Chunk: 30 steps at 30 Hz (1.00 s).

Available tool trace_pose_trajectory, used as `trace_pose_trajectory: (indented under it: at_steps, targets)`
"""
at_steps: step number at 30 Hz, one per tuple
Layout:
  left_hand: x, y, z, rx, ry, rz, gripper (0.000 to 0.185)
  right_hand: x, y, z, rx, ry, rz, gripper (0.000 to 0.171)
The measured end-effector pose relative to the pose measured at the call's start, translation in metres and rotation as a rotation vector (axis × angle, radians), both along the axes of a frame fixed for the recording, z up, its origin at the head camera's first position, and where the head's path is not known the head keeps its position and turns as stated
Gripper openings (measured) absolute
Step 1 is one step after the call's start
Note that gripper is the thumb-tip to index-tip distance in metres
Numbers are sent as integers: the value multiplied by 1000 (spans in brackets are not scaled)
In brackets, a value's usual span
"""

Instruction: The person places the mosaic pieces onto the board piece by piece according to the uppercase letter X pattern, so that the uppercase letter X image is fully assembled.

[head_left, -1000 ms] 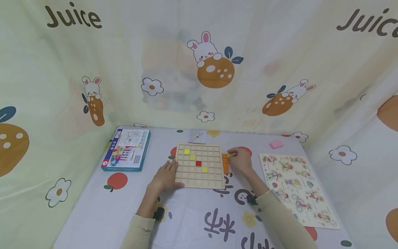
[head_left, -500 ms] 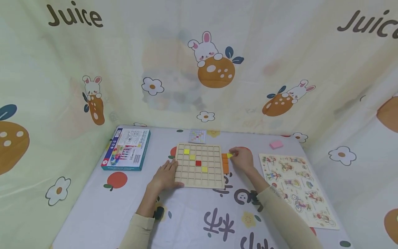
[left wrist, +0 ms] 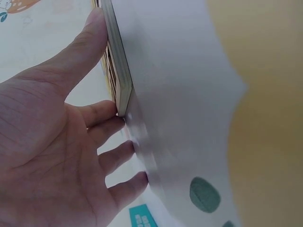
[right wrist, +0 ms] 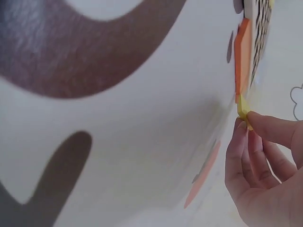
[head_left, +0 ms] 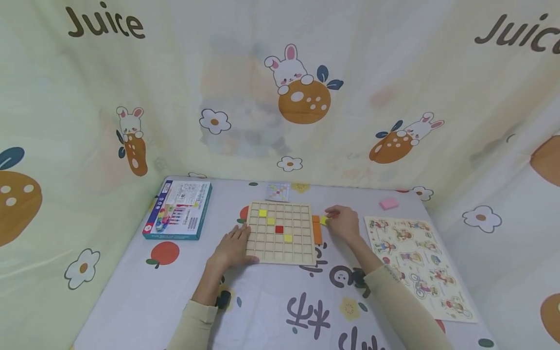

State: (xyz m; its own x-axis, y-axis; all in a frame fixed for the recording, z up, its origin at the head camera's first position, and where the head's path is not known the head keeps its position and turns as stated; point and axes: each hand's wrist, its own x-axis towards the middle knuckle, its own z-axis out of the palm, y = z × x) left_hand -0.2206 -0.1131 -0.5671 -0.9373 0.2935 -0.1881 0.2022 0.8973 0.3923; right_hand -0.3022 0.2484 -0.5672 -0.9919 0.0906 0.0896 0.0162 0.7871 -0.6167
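Note:
A square wooden grid board lies in the middle of the table, with several yellow tiles and one red tile set in its cells. My left hand rests against the board's left edge and near corner, its fingers mostly straight; the left wrist view shows the thumb along the edge. To the right of the board, my right hand pinches a small yellow tile between thumb and fingertips. That tile is beside a row of orange tiles lying along the board's right side.
Behind the board lies a small printed pattern card. A blue-edged box sits at the left. On the right are a pink block and a sheet of printed figures, partly under the right forearm.
My right hand has shifted slightly to the right, and more of the yellow tile and the orange tiles shows. The left hand and the board have stayed put.

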Motion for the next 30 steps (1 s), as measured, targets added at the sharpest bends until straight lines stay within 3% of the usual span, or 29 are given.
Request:
trace_pose_trajectory:
  at_steps: [6, 10, 13, 22, 30]
  targets:
    - [-1, 0, -1, 20, -6, -5, 105, 8, -1, 7, -77, -6, -8, 32]
    - [0, 0, 2, 2, -8, -3, 105, 14, -7, 10, -140, 1, 34, 31]
    - [-1, 0, -2, -15, -4, 3, 105, 19, -14, 13, -185, -15, 65, 31]
    - [4, 3, 16, -17, -17, -1, 102, 33, -31, 16, -219, -80, 88, 27]
    - [4, 3, 17, -17, -19, 0, 102, 45, -44, 13, -277, -105, 169, 28]
